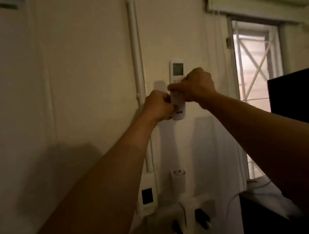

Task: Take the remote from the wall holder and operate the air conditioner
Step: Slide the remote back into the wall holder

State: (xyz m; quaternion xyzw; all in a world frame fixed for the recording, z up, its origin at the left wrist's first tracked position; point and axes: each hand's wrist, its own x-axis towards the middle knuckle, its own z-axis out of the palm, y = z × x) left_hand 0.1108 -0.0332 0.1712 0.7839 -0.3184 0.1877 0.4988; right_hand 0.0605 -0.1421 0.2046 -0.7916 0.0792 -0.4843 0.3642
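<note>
Both hands meet at a slim white plastic remote (177,90) held upright against a smooth cream wall (88,66). Left hand (158,106) is curled shut on the remote's lower left edge, near its dark printed logo. Right hand (196,87) is clamped across its middle, knuckles outward, just under the small rectangular grey-green screen. Whether a holder still cradles it cannot be told. A thin white pipe (136,62) runs vertically just left. A barred window (256,65) glows at right.

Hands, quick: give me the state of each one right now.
Left hand: closed on the lower part of the remote.
Right hand: closed on the remote's middle, just below its screen.
</note>
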